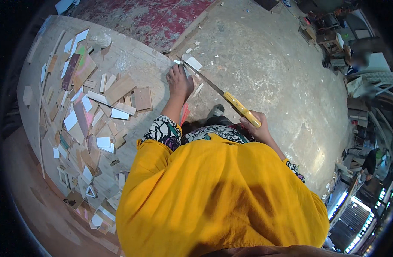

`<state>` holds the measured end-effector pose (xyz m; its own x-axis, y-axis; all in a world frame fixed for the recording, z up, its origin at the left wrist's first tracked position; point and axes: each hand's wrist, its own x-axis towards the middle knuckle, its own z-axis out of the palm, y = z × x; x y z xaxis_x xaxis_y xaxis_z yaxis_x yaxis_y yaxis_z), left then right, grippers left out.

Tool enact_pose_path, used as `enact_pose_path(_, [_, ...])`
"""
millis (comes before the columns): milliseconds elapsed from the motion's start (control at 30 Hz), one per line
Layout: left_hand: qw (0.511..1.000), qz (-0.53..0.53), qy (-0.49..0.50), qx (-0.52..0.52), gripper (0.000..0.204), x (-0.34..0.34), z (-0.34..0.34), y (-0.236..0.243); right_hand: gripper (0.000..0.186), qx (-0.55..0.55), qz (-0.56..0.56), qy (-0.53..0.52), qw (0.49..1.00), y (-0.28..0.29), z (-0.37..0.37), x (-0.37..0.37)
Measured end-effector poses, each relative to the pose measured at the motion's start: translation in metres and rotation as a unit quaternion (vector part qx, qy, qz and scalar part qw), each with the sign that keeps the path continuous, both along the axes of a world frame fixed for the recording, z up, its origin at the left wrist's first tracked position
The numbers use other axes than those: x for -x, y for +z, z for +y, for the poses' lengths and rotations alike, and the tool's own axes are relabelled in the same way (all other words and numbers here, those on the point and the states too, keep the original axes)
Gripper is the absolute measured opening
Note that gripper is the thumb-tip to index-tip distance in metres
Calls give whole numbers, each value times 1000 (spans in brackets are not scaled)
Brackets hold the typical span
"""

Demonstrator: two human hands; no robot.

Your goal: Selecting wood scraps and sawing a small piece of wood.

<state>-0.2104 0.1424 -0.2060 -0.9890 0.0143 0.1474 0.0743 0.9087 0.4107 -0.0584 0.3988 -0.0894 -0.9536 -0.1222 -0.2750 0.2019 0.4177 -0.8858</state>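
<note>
Closest is my yellow garment [222, 184], and just past it my right hand [256, 126] is wrapped around the rear of the yellow handle of the saw [237, 105]. The blade slants forward and left to the bench [130, 53], its tip near the far right corner. My left hand [179, 81] lies there, fingers pointing forward; a small white piece [177, 61] shows at the fingertips, but I cannot tell whether they grip it or only press. Short wooden offcuts [143, 99] and white-faced pieces [103, 142] cover the bench toward its left edge, so much cutting looks done. The work at the corner seems unfinished, though I see no kerf and cannot tell how deep any cut goes. Beyond the corner, 1 white scrap [193, 63] lies on the concrete floor [273, 81], with red flooring [153, 21] past the far edge.
</note>
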Motion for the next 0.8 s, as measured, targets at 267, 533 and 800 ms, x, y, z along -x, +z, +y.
enact_pose_path(267, [996,31,76,33,55,-3,19,-10,18,90,-23,-15,996,0,21,16])
enact_pose_path(533, [992,20,117,30,47,-5,29,-5,18,92,-46,23,994,-4,45,40])
enact_pose_path(800, [989,14,146,29,51,-5,30,-11,19,111,-73,38,990,1,55,58])
